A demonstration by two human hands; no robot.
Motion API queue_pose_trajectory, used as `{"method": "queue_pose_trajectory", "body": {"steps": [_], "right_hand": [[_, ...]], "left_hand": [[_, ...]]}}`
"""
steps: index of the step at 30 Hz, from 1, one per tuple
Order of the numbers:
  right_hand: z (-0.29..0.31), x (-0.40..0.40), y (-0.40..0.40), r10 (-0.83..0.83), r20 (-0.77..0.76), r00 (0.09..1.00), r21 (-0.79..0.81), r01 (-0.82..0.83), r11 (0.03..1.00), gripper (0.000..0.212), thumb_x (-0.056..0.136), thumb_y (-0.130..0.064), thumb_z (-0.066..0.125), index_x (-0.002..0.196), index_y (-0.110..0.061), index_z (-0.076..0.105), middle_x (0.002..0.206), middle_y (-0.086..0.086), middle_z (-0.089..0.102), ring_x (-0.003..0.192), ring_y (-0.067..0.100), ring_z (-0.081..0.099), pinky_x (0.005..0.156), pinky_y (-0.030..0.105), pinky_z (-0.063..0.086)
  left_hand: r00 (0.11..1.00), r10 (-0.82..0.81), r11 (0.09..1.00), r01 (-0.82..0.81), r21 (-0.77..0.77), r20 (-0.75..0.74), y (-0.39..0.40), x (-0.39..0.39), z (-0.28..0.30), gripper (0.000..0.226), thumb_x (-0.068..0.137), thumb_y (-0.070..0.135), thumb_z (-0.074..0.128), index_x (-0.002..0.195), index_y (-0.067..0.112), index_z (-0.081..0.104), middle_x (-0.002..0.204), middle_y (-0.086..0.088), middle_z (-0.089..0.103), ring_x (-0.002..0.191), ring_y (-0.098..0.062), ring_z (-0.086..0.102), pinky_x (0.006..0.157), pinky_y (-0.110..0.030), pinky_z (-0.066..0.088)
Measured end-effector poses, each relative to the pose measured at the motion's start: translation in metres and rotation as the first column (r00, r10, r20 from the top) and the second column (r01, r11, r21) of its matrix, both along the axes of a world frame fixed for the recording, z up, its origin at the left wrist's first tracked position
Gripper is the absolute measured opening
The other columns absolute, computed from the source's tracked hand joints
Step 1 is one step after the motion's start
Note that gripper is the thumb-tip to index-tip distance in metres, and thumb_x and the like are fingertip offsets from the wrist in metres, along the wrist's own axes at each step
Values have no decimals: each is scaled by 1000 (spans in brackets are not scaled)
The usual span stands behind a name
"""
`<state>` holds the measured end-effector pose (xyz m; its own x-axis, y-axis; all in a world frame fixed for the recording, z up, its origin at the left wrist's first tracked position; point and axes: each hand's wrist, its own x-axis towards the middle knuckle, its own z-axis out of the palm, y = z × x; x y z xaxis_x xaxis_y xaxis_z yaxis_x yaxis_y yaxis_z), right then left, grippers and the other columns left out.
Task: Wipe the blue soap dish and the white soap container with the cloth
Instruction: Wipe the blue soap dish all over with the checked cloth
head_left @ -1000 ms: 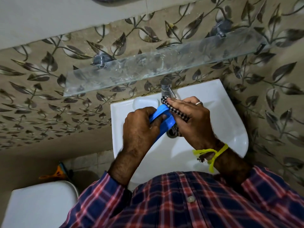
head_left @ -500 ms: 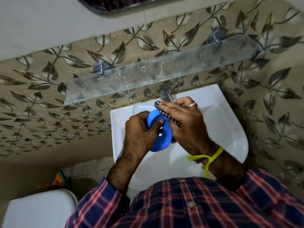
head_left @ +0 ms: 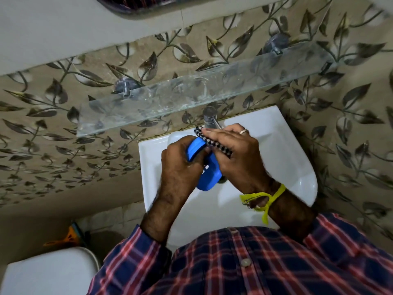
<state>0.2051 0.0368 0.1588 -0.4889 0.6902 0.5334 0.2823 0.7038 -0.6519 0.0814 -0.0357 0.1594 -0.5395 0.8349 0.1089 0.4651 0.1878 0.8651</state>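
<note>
My left hand grips the blue soap dish over the white sink basin, holding it on edge. My right hand presses a black-and-white checked cloth against the dish's upper side. The cloth's end sticks out past my fingertips towards the tap. A pale oval shape shows on the sink's back left ledge behind my left hand; I cannot tell whether it is the white soap container.
A metal tap stands at the back of the sink. A glass shelf juts from the leaf-patterned wall above it. A white toilet cistern is at the lower left, with an orange object on the floor.
The blue dish has been turned in my left hand, from flat-edge to more on end. My right hand and the cloth slid along its upper side. The camera view shifted slightly downward.
</note>
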Motion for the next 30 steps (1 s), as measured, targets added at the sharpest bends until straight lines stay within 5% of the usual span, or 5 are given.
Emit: {"method": "queue_pose_trajectory", "body": {"steps": [5,11,15,20,30], "right_hand": [[1,8,1,3,15,1000,-198,0,980,37,81,-1,74,117,-8,70,95,13,68,91,29,66,87,35,54],[-2,3,-1,-42,31,999,65,40,997,41,80,4,70,119,-6,68,106,4,74,89,26,60,83,29,50],[-14,11,-8,-110,50,993,-13,111,994,41,75,8,73,115,-2,70,100,9,74,86,31,63,79,36,56],[-6,0,-5,-89,58,994,47,86,995,42,76,7,69,117,-4,70,111,5,74,91,27,60,88,22,44],[-9,-4,-9,-282,-195,939,-552,132,824,31,78,-5,78,108,-11,75,104,-5,74,95,-4,67,92,12,49]], "left_hand": [[997,40,995,-45,85,62,-6,2,0,11,89,15,76,97,8,74,80,-5,72,71,-23,71,70,-44,60],[982,132,954,-162,252,133,-6,-1,7,13,88,21,74,97,13,72,82,-5,73,76,-25,73,70,-45,62],[970,157,941,-203,271,185,-6,-2,2,9,87,16,76,92,20,69,78,-6,71,71,-25,71,64,-39,59],[949,159,913,-246,327,271,-7,0,-1,15,86,19,77,89,33,71,77,9,72,71,-16,69,64,-32,59],[802,259,714,-535,452,539,-3,10,-9,18,91,6,70,92,24,70,77,16,72,74,0,66,68,-17,54]]}}
